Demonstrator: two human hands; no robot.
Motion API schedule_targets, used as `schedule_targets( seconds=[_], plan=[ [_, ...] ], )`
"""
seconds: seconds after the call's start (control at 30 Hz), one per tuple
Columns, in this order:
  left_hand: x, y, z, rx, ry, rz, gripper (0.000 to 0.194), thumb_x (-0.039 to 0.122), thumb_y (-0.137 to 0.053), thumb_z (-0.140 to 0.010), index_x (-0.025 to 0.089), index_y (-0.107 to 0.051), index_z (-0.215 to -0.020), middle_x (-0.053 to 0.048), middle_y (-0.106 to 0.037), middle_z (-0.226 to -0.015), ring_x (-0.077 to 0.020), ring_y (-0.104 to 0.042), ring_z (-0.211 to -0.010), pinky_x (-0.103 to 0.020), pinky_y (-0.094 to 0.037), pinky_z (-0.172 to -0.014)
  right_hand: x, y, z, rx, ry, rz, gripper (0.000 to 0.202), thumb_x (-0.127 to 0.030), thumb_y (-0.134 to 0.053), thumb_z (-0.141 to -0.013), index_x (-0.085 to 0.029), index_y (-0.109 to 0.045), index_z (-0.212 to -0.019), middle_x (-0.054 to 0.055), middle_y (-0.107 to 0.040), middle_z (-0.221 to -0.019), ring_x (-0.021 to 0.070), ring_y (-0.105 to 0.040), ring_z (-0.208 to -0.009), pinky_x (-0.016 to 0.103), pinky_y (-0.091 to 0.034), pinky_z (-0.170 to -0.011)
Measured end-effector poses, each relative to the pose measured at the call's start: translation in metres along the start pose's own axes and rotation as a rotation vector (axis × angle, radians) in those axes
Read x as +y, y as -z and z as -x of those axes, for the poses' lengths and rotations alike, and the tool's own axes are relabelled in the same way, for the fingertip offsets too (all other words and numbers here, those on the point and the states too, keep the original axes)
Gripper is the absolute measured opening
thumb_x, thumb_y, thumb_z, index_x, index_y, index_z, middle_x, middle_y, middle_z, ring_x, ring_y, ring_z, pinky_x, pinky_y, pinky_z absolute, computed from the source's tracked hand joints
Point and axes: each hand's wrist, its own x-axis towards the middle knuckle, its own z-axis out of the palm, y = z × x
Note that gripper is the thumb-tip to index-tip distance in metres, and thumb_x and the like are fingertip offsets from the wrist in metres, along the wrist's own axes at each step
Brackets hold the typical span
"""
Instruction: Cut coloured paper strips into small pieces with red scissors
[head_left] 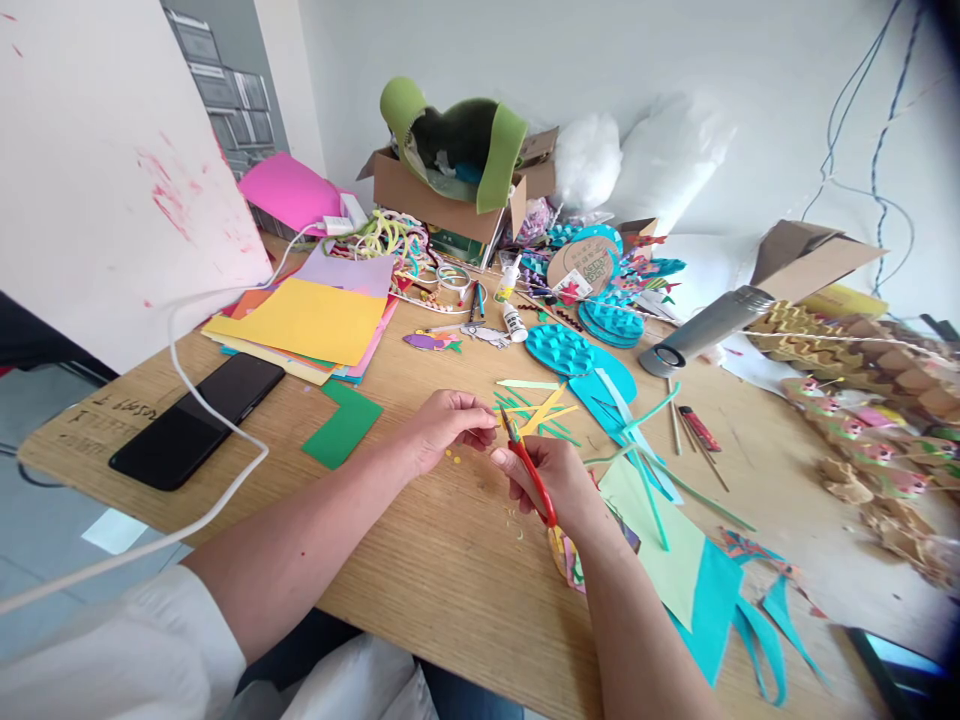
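Observation:
In my right hand [551, 480] is a pair of red-handled scissors [538, 488], blades pointing away from me and a little left. My left hand [454, 425] is closed in a pinch just left of the blade tips; whatever its fingers hold is too small to name. Beyond the blades lie thin yellow paper strips [546, 408] and green strips [564, 432]. Small yellow scraps [454, 458] dot the wood near my left fingers. Pale green paper [651, 530] lies over blue sheets to the right of my right hand.
Coloured paper [300, 320] is stacked at the left, near a black phone [199, 420] crossed by a white cable [217, 410]. Glue bottles [514, 322], blue textured ovals [559, 352] and a metal flask [705, 328] stand or lie further back. Egg-carton pieces [855, 350] crowd the right.

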Motion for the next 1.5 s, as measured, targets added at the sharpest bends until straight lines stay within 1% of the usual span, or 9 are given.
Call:
schedule_targets(
  seconds=[0.17, 0.43, 0.57, 0.73, 0.83, 0.97, 1.07, 1.27, 1.5],
  plan=[
    [0.007, 0.009, -0.004, 0.041, 0.003, -0.14, 0.012, 0.024, -0.066, -0.061, 0.013, -0.063, -0.062, -0.002, -0.062, -0.059, -0.0108, -0.055, -0.054, -0.025, -0.043, -0.057, -0.001, 0.002, 0.001, 0.064, -0.003, -0.035, 0.043, -0.052, -0.071, -0.069, -0.018, -0.049, -0.055, -0.001, -0.056, -0.042, 0.0103, -0.052, -0.032, 0.016, -0.032, -0.031],
    [0.02, 0.037, -0.003, 0.144, 0.036, -1.228, 0.01, 0.023, -0.061, -0.062, 0.019, -0.07, -0.06, -0.003, -0.065, -0.058, -0.015, -0.055, -0.055, -0.026, -0.033, -0.054, 0.001, 0.002, 0.0, 0.13, -0.005, -0.081, 0.045, -0.054, -0.069, -0.071, -0.017, -0.051, -0.053, -0.002, -0.054, -0.039, 0.0085, -0.047, -0.028, 0.016, -0.031, -0.028],
    [0.022, 0.038, 0.0, 0.197, 0.048, -1.427, 0.014, 0.026, -0.062, -0.063, 0.021, -0.066, -0.052, -0.004, -0.06, -0.051, -0.0166, -0.053, -0.052, -0.028, -0.03, -0.053, 0.001, 0.002, 0.0, 0.138, 0.007, -0.067, 0.045, -0.055, -0.069, -0.071, -0.017, -0.051, -0.054, -0.002, -0.054, -0.038, 0.0092, -0.048, -0.03, 0.016, -0.031, -0.029],
    [0.024, 0.04, -0.001, 0.289, -0.027, -1.474, 0.03, 0.033, -0.058, -0.072, 0.02, -0.06, -0.045, -0.006, -0.056, -0.047, -0.0177, -0.052, -0.05, -0.03, -0.029, -0.053, 0.002, 0.002, -0.001, 0.14, -0.003, -0.062, 0.047, -0.058, -0.068, -0.07, -0.017, -0.051, -0.054, -0.001, -0.056, -0.041, 0.0109, -0.051, -0.032, 0.016, -0.032, -0.029],
    [0.024, 0.039, -0.003, 0.339, -0.152, -1.333, 0.023, 0.034, -0.059, -0.075, 0.018, -0.069, -0.062, -0.007, -0.064, -0.06, -0.0181, -0.058, -0.059, -0.029, -0.037, -0.057, 0.001, 0.001, -0.002, 0.124, -0.018, -0.046, 0.047, -0.06, -0.067, -0.069, -0.018, -0.05, -0.056, 0.0, -0.056, -0.042, 0.0116, -0.051, -0.032, 0.018, -0.032, -0.03],
    [0.022, 0.03, -0.001, 0.132, -0.576, -1.055, 0.046, 0.034, -0.073, -0.068, 0.019, -0.064, -0.111, -0.01, -0.064, -0.108, -0.0202, -0.06, -0.097, -0.032, -0.048, -0.08, 0.0, -0.002, -0.002, 0.181, 0.011, 0.17, 0.048, -0.062, -0.063, -0.071, -0.02, -0.047, -0.055, 0.002, -0.058, -0.046, 0.0142, -0.054, -0.037, 0.021, -0.032, -0.037],
    [0.02, 0.021, 0.004, -0.038, -0.765, -1.077, 0.051, 0.023, -0.075, -0.067, 0.023, -0.062, -0.116, -0.011, -0.053, -0.127, -0.0229, -0.047, -0.122, -0.04, -0.038, -0.103, 0.0, -0.004, -0.002, 0.33, 0.094, 0.551, 0.049, -0.059, -0.061, -0.073, -0.021, -0.041, -0.051, 0.004, -0.059, -0.048, 0.0173, -0.057, -0.046, 0.023, -0.028, -0.043],
    [0.02, 0.011, 0.011, -0.095, -0.772, -1.096, 0.028, 0.019, -0.064, -0.076, 0.022, -0.067, -0.104, -0.009, -0.051, -0.13, -0.0228, -0.045, -0.124, -0.042, -0.034, -0.107, -0.001, -0.009, 0.002, 0.377, 0.109, 1.019, 0.028, -0.037, -0.051, -0.084, -0.019, -0.056, -0.062, 0.009, -0.067, -0.059, 0.0224, -0.065, -0.056, 0.027, -0.023, -0.047],
    [0.007, 0.008, 0.008, -0.092, -0.794, -1.16, 0.014, 0.016, -0.063, -0.074, 0.019, -0.069, -0.086, -0.009, -0.06, -0.117, -0.0228, -0.048, -0.118, -0.04, -0.038, -0.103, -0.005, -0.016, 0.008, 0.323, 0.255, 1.237, 0.015, -0.024, -0.049, -0.082, -0.018, -0.062, -0.077, 0.007, -0.071, -0.068, 0.026, -0.069, -0.059, 0.028, -0.017, -0.045]
  ],
)
